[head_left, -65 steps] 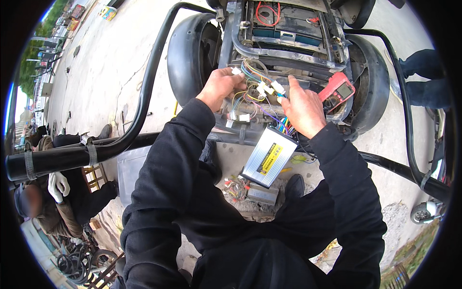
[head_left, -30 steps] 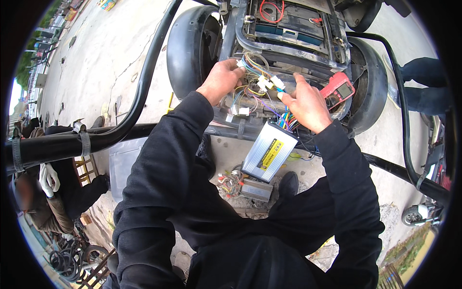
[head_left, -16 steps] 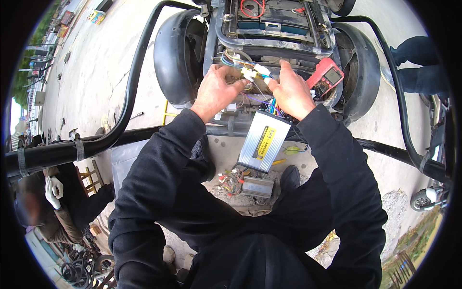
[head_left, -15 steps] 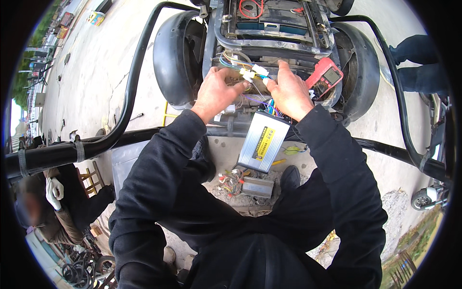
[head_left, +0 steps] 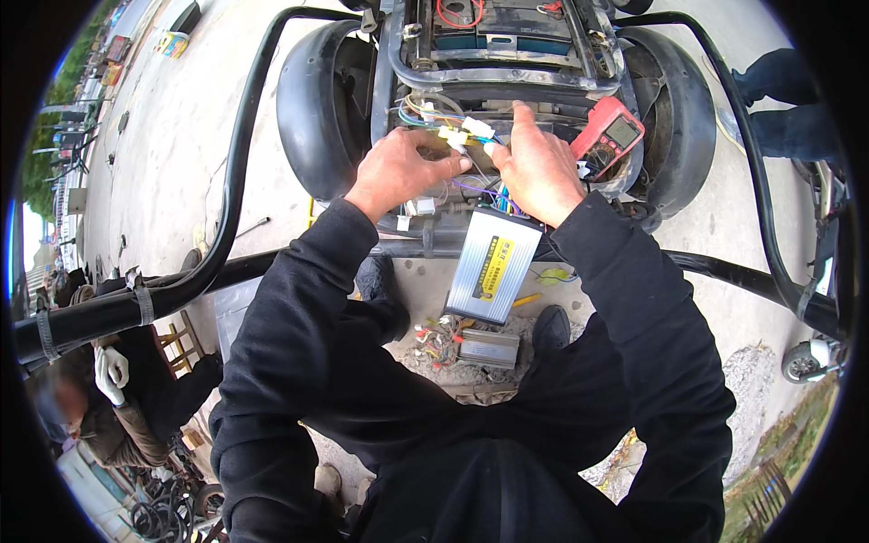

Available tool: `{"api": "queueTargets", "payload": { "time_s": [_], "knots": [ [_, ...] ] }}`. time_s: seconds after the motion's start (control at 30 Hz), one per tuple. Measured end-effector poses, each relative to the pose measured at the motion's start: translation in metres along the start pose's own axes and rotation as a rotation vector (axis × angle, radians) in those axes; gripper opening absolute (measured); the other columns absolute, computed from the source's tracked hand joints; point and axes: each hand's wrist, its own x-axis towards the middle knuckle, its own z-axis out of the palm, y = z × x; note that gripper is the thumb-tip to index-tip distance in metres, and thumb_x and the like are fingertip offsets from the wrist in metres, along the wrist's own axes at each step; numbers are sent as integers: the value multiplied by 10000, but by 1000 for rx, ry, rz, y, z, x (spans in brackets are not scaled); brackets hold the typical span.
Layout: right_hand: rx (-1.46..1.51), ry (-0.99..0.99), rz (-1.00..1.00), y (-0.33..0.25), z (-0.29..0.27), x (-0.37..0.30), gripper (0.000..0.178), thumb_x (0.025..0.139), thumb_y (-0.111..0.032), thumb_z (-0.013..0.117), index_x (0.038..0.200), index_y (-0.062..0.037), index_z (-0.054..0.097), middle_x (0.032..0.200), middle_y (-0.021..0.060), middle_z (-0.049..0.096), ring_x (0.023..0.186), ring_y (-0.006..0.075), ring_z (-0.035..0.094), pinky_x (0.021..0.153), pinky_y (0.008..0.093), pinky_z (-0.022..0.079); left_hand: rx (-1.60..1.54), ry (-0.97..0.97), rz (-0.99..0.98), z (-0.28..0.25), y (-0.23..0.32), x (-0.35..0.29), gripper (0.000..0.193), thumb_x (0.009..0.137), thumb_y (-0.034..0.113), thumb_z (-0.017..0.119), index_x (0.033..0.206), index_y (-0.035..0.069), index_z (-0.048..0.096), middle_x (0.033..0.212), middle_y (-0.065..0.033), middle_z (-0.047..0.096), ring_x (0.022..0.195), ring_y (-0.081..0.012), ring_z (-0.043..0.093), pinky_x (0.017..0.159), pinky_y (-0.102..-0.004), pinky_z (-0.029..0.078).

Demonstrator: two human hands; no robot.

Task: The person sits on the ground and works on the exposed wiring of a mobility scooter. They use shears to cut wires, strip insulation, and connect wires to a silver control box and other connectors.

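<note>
From the head view, our left hand [head_left: 403, 172] reached into the wiring at the rear of the vehicle frame, its thumb near a cream connector [head_left: 453, 138]; its curled fingers were partly hidden, so we could not tell whether that grip had closed on anything. Our right hand [head_left: 540, 172] had its index finger extended and its thumb beside blue wires [head_left: 490, 140] at a white connector [head_left: 477, 128]; we could not tell whether its grip was closed either. The silver box [head_left: 493, 262] sat below the hands, between the forearms, with coloured wires [head_left: 510, 201] running up from its top edge. The wiring looked only partly in order to us: another white plug [head_left: 424, 206] seemed loose, and which plugs were joined was too small to tell. A red meter [head_left: 606, 136] lay just beyond our right hand, and a second metal box [head_left: 490, 347] rested on the ground.
</note>
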Motion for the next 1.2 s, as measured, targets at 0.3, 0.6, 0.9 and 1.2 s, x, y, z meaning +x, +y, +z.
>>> {"api": "queueTargets", "payload": {
  "time_s": [0.3, 0.6, 0.9, 1.2],
  "knots": [
    [-5, -11, 33, 5, 1, 2, 651, 1025, -231, 721, 1483, 147, 454, 921, 270, 783, 912, 459, 777, 867, 563, 584, 152, 84, 59, -6, 3, -12, 286, 891, 403, 835, 1077, 195, 892, 873, -115, 824, 856, -311, 809, 826, -416, 631],
    [182, 89, -5, -5, 6, -7, 678, 1018, -196, 760, 1535, 123, 459, 910, 190, 785, 893, 390, 787, 838, 491, 603, 94, 58, 164, 3, -22, -13, 279, 929, 380, 818, 1040, 134, 890, 1007, -179, 795, 928, -350, 787, 871, -453, 620],
    [103, 197, -181, -37, 21, -36, 845, 848, -56, 866, 1579, 58, 458, 1008, 130, 749, 997, 341, 692, 1005, 517, 478, 27, 39, 346, -9, -25, -62, 468, 1053, 283, 721, 1423, 0, 672, 1559, -365, 509, 1444, -531, 493, 1223, -557, 413],
    [95, 86, -360, -53, 27, -69, 844, 884, -82, 801, 1611, 73, 403, 1282, 198, 678, 1269, 382, 599, 1198, 600, 368, -131, -65, 46, -23, -3, -86, 431, 1142, 301, 635, 1458, 10, 678, 1728, -340, 326, 1612, -481, 322, 1312, -540, 276]
  ]
}}
